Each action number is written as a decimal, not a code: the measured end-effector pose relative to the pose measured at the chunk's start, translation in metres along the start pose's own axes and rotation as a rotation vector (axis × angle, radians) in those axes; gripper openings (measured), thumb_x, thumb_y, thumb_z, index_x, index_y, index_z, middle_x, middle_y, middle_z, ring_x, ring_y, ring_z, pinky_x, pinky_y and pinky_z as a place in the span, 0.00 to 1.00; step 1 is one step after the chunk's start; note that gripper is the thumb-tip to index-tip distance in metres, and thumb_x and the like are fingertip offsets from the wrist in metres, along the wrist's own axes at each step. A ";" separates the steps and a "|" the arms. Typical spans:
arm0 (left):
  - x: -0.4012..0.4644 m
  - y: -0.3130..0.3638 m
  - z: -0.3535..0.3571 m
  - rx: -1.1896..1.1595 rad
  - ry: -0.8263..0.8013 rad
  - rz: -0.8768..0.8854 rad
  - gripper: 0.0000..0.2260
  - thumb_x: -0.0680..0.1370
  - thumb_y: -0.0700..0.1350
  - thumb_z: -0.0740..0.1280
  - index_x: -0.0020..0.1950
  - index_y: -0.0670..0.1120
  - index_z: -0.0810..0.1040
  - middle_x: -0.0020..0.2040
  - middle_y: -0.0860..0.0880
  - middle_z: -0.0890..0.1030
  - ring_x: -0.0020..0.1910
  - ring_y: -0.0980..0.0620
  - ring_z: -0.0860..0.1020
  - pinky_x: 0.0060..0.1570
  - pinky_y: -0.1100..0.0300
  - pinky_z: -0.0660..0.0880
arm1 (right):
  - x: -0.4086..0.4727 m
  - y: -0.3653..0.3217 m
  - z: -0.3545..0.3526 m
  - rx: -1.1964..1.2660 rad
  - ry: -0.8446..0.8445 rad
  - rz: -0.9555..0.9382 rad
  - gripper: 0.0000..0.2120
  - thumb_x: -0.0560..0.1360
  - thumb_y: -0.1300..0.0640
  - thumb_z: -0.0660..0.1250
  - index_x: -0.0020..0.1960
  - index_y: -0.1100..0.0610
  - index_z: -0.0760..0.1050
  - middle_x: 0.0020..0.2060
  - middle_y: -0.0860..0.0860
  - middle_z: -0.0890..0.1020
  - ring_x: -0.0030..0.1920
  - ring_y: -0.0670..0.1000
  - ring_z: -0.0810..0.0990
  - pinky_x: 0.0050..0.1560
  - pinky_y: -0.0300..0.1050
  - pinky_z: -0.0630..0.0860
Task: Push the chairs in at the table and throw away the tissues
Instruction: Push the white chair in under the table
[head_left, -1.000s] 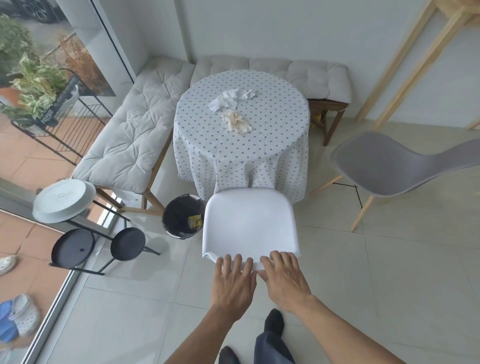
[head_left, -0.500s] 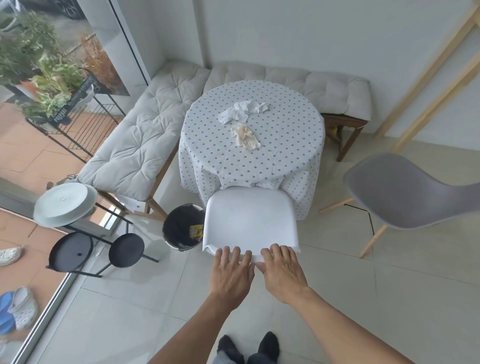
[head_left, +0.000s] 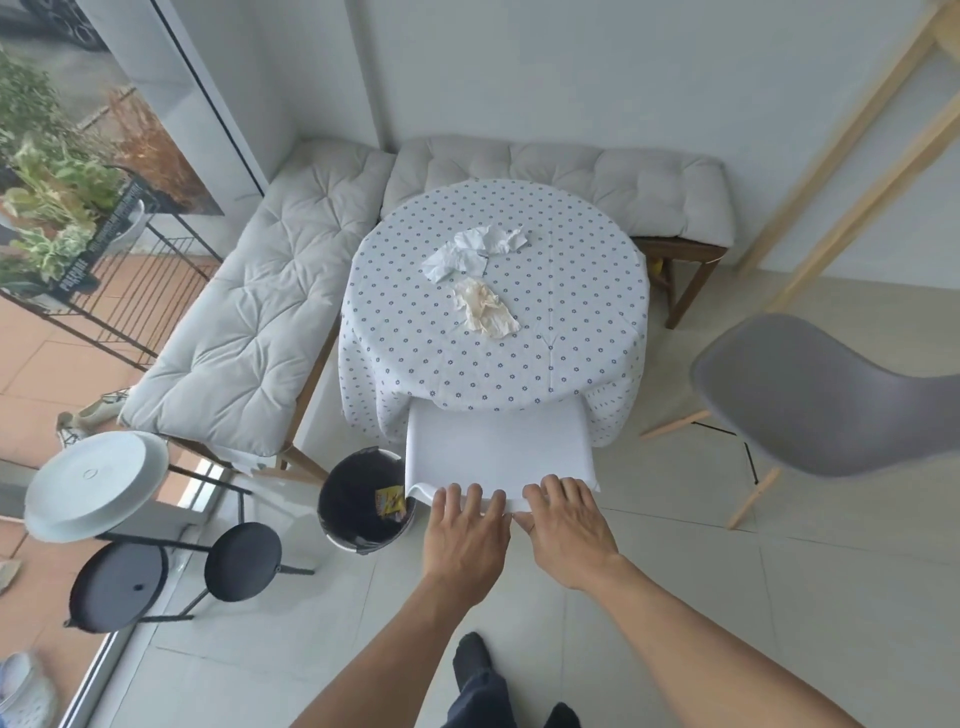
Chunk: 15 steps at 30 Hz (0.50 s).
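Note:
A white chair (head_left: 496, 452) stands at the near side of the round table (head_left: 571, 322), its front tucked under the dotted cloth. My left hand (head_left: 465, 540) and my right hand (head_left: 569, 530) rest flat side by side on the top edge of its back, fingers spread over the rim. On the tabletop lie crumpled white tissues (head_left: 475, 249) and a stained beige tissue (head_left: 485, 309). A grey chair (head_left: 810, 395) with wooden legs stands apart from the table at the right. A black bin (head_left: 358, 506) sits on the floor left of the white chair.
Cushioned benches (head_left: 249, 322) wrap the corner behind and left of the table. A black rack with round trays (head_left: 104, 535) stands at the left by the glass door. Wooden frame legs (head_left: 852, 156) lean at the upper right. Pale floor tiles spread around me.
The white chair has slid forward so its seat now goes under the tablecloth. Both hands stayed on its back and I stepped closer to the table.

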<state>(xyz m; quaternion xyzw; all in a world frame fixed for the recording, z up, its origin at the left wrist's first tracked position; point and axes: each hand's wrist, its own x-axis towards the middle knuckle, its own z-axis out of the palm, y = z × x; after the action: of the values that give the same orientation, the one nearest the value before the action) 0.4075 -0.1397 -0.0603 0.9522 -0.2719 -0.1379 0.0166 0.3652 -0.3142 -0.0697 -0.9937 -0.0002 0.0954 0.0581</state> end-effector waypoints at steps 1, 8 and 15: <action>0.008 -0.004 -0.003 -0.004 -0.001 0.002 0.18 0.87 0.54 0.50 0.73 0.49 0.69 0.66 0.43 0.76 0.65 0.35 0.71 0.71 0.40 0.66 | 0.007 0.000 -0.003 -0.001 -0.003 0.001 0.20 0.85 0.41 0.50 0.62 0.54 0.70 0.55 0.54 0.75 0.53 0.59 0.72 0.63 0.54 0.69; 0.036 -0.008 -0.009 -0.008 -0.055 0.075 0.21 0.86 0.57 0.47 0.73 0.51 0.69 0.63 0.44 0.77 0.61 0.37 0.73 0.69 0.42 0.66 | 0.023 0.018 -0.010 0.017 -0.018 -0.013 0.23 0.84 0.40 0.48 0.64 0.54 0.71 0.56 0.53 0.75 0.54 0.58 0.72 0.65 0.55 0.69; 0.058 0.004 -0.025 -0.058 -0.044 0.068 0.24 0.86 0.60 0.48 0.79 0.51 0.63 0.78 0.45 0.70 0.76 0.40 0.66 0.76 0.42 0.62 | 0.018 0.051 -0.025 0.105 -0.063 0.061 0.32 0.84 0.33 0.47 0.75 0.54 0.66 0.74 0.55 0.69 0.76 0.60 0.62 0.77 0.61 0.59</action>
<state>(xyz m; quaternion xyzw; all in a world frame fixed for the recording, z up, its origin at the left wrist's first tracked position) 0.4589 -0.1747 -0.0504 0.9384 -0.3001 -0.1661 0.0427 0.3874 -0.3678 -0.0550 -0.9854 0.0331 0.1284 0.1072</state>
